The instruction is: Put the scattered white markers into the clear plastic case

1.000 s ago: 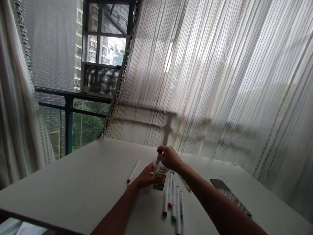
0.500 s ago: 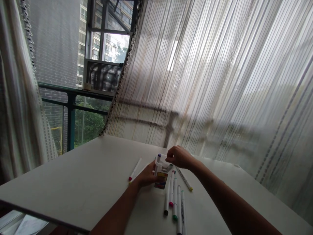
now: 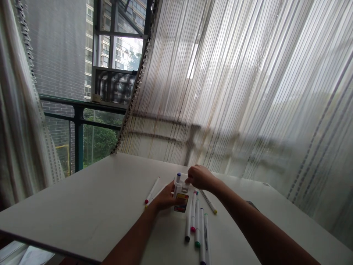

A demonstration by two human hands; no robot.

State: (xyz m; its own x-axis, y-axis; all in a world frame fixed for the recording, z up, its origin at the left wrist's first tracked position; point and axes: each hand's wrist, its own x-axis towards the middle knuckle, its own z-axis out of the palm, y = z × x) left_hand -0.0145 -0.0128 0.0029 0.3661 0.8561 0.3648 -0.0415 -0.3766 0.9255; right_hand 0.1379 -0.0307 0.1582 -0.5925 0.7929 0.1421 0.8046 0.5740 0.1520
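A clear plastic marker case (image 3: pixel 185 190) with a coloured label on its front stands upright in the grip of my left hand (image 3: pixel 163 197). One blue-capped marker (image 3: pixel 178 178) rises from the case's left corner. My right hand (image 3: pixel 200 177) is closed, its fingertips dipping to the case's open top on the right side. Whatever those fingers hold is hidden. Just right of the case lie several white markers, among them a black-capped marker (image 3: pixel 188 224), a pink-capped marker (image 3: pixel 193 217) and a green-capped marker (image 3: pixel 197 228).
Left of the case lie a red-capped marker (image 3: pixel 152 190) and a yellow-capped one partly behind my left hand. Another yellow-capped marker (image 3: pixel 209 203) is under my right forearm. A dark object (image 3: pixel 252 205) shows behind that forearm on the white table (image 3: pixel 82 206). A striped curtain (image 3: pixel 234 92) hangs beyond.
My right hand's fingertips have shifted slightly left and down at the case's opening. The left hand keeps its hold on the case. The view has turned a little.
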